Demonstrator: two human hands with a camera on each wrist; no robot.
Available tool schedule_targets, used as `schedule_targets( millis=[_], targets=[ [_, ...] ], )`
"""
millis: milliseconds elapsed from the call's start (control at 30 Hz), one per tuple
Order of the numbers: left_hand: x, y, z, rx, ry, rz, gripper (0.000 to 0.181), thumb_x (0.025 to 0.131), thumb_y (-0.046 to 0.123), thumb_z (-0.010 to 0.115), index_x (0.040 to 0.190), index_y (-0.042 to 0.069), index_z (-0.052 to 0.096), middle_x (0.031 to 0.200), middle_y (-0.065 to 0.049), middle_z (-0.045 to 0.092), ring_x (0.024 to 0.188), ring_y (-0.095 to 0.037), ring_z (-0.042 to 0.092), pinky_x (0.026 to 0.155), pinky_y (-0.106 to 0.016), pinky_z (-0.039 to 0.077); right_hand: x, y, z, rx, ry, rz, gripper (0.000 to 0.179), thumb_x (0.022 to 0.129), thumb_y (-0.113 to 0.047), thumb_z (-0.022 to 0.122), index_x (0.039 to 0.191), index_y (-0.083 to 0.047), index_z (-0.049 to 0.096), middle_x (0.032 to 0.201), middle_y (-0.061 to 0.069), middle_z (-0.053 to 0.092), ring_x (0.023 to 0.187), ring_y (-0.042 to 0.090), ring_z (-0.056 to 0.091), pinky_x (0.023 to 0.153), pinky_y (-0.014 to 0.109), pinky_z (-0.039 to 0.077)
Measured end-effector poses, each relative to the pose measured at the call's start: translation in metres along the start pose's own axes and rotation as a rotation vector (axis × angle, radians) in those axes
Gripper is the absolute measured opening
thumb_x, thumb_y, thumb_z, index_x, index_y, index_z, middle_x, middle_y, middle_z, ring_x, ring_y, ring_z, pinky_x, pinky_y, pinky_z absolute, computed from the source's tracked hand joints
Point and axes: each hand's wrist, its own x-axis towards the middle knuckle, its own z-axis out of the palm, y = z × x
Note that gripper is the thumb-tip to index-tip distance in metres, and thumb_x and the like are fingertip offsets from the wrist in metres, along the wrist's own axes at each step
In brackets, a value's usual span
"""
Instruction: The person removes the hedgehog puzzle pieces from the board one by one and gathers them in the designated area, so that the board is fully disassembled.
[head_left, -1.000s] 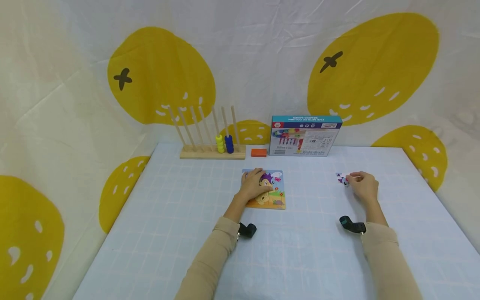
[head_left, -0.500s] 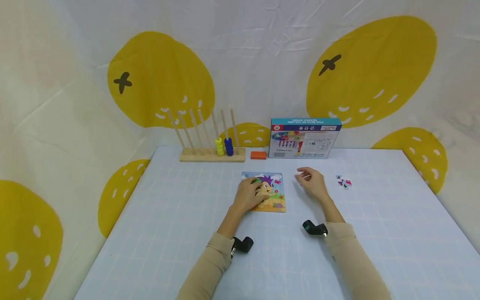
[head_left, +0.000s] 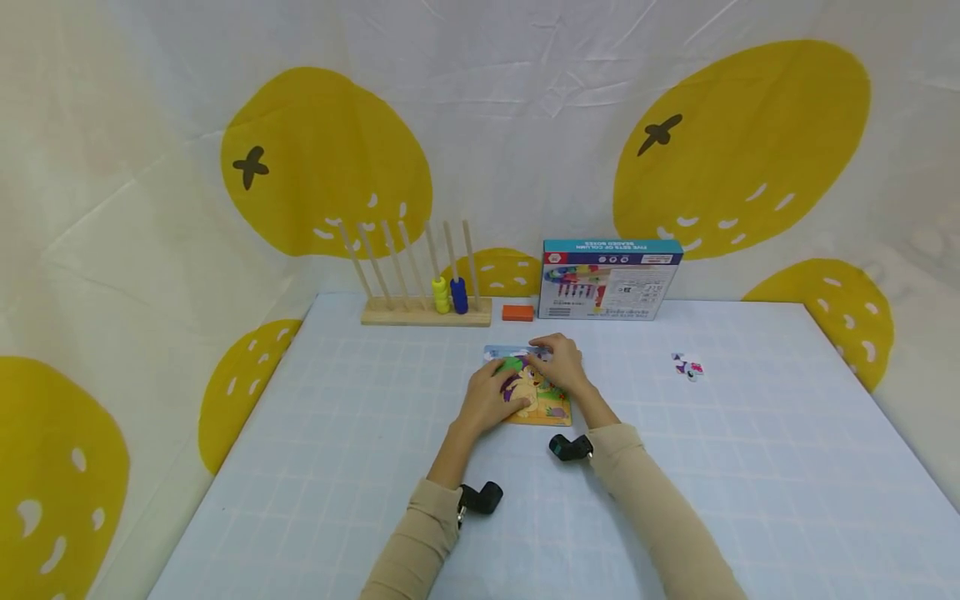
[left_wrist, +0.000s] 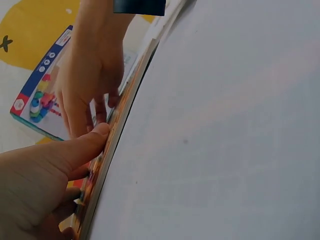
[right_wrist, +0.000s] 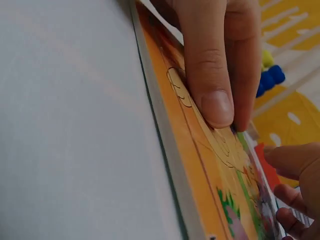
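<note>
A square picture puzzle point(head_left: 556, 413) showing a purple-and-cream cartoon animal lies on the table under both hands. My left hand point(head_left: 486, 398) rests across its left half, fingers spread and thumb low on the picture; in the right wrist view that thumb point(right_wrist: 215, 107) touches the surface. At the upper right part of the board, my right hand point(head_left: 564, 364) has its fingertips on the picture, close to the left fingers. Its fingers point(left_wrist: 80, 110) point down and look relaxed in the left wrist view. A green patch point(head_left: 512, 364) shows beside the left fingers. Some of the puzzle's upper area is hidden.
Small loose puzzle pieces point(head_left: 688, 367) lie on the table to the right. At the back stand a wooden peg rack point(head_left: 426, 317) with yellow and blue beads, an orange block point(head_left: 517, 312) and an upright box point(head_left: 609, 279). A patterned cloth hangs behind.
My right hand has left the loose pieces and moved left onto the puzzle; those pieces stay on the table. My left hand has shifted slightly down and left, uncovering the green patch.
</note>
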Motion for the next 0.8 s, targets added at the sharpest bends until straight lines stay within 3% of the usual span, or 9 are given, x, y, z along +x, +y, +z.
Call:
schedule_targets(
  millis=[267, 800],
  targets=[
    [0.002, -0.006, 0.002, 0.016, 0.000, 0.038, 0.069, 0.082, 0.044, 0.069, 0.134, 0.003, 0.051, 0.143, -0.018, 0.039, 0.133, -0.035, 0.035, 0.107, -0.054, 0.026, 0.002, -0.007, 0.005, -0.145, -0.039, 0.020, 0.032, 0.085, -0.030, 0.068, 0.106, -0.006, 0.070, 0.117, 0.020, 0.056, 0.108, 0.042, 0.046, 0.088, 0.058, 0.033],
    [0.002, -0.006, 0.001, 0.023, -0.045, 0.006, 0.071, 0.083, 0.046, 0.067, 0.137, 0.003, 0.047, 0.146, -0.018, 0.035, 0.134, -0.035, 0.032, 0.108, -0.054, 0.023, 0.008, -0.012, -0.004, -0.146, -0.167, 0.066, 0.032, 0.082, -0.029, 0.073, 0.104, -0.009, 0.062, 0.117, 0.018, 0.054, 0.108, 0.040, 0.047, 0.086, 0.056, 0.035]
  ],
)
